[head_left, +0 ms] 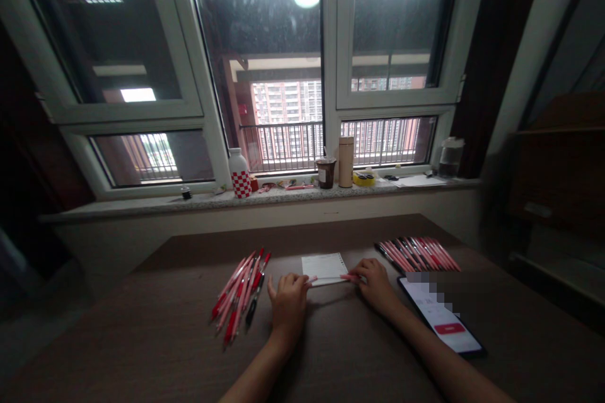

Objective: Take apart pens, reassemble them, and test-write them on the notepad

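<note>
My left hand (pixel 289 302) is closed on one end of a pink and clear pen (pixel 327 278), its thumb held apart. Around the pen's other pink end, the fingers of my right hand (pixel 373 280) are pinched. The pen lies level across the lower part of a small white sheet of paper (pixel 324 262); whether its cap is on, I cannot tell. Left of my left hand is a loose pile of pink, red and black pens (pixel 240 293). Beyond my right hand, several similar pens (pixel 418 254) lie side by side in a slanted row.
A phone (pixel 442 315) with a lit screen lies beside my right forearm on the brown table (pixel 189 352). Along the windowsill (pixel 208 201) stand a checkered bottle (pixel 240 173), a cup (pixel 326 173), a tan flask (pixel 346 162), yellow tape (pixel 363 179) and a clear jar (pixel 450 157).
</note>
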`<action>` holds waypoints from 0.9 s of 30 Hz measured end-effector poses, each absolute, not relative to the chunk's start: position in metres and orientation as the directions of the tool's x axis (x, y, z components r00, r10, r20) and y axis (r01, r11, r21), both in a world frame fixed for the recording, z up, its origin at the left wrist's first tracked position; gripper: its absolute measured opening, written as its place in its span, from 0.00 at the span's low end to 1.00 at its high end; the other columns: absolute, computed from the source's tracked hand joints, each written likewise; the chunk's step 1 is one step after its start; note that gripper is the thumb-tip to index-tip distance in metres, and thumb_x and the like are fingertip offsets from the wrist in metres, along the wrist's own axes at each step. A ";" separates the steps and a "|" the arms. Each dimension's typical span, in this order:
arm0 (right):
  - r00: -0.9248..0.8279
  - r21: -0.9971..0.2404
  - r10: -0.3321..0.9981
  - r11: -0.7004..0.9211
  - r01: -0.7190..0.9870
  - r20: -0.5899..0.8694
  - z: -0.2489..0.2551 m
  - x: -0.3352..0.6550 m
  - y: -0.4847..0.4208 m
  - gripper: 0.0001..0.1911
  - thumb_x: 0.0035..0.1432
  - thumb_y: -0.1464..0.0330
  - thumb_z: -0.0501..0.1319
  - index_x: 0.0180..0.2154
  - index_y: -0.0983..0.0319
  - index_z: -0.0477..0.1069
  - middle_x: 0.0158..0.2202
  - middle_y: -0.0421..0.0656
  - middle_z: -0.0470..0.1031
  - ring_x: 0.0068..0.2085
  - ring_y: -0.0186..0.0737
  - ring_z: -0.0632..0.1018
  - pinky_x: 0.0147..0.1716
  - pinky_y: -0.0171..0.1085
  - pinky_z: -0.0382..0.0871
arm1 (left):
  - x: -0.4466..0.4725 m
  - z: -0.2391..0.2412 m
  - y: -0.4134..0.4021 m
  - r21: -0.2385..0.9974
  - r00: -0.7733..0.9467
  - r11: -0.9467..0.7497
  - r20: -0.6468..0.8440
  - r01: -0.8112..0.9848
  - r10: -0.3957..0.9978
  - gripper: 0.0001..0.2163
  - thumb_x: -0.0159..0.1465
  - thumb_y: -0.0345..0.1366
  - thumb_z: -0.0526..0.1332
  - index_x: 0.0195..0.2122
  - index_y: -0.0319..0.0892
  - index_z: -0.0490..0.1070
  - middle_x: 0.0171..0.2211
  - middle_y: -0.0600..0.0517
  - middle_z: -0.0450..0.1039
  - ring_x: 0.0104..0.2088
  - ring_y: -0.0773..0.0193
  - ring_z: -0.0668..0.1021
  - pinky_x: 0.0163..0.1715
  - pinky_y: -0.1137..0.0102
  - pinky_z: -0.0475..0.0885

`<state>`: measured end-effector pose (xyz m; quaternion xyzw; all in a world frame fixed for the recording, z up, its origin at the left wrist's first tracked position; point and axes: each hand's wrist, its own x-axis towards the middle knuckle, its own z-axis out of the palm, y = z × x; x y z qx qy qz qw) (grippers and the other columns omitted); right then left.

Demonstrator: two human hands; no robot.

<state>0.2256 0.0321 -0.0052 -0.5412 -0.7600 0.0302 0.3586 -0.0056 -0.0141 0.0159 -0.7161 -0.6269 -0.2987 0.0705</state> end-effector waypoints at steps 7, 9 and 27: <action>-0.172 -0.438 0.856 0.410 0.800 0.487 -0.008 0.226 0.033 0.08 0.58 0.65 0.59 0.34 0.55 0.78 0.35 0.44 0.74 0.42 0.45 0.69 0.45 0.43 0.59 | -0.006 0.014 -0.013 0.281 0.050 -0.224 0.516 0.933 0.855 0.10 0.66 0.37 0.52 0.41 0.51 0.73 0.37 0.54 0.74 0.43 0.61 0.73 0.59 0.45 0.46; -0.188 -0.433 0.857 0.417 0.799 0.479 -0.007 0.224 0.031 0.08 0.57 0.67 0.59 0.34 0.55 0.78 0.35 0.44 0.74 0.43 0.45 0.69 0.46 0.43 0.59 | -0.006 0.014 -0.013 0.275 0.059 -0.230 0.514 0.934 0.856 0.10 0.66 0.38 0.52 0.40 0.51 0.74 0.37 0.54 0.74 0.42 0.61 0.73 0.59 0.45 0.46; -0.269 -0.408 0.830 0.489 0.771 0.488 -0.001 0.217 0.023 0.08 0.58 0.65 0.59 0.35 0.54 0.77 0.36 0.43 0.74 0.44 0.46 0.69 0.51 0.46 0.54 | -0.004 0.017 -0.014 0.264 0.066 -0.253 0.558 0.931 0.827 0.10 0.65 0.37 0.53 0.41 0.51 0.74 0.37 0.53 0.75 0.43 0.61 0.73 0.60 0.44 0.45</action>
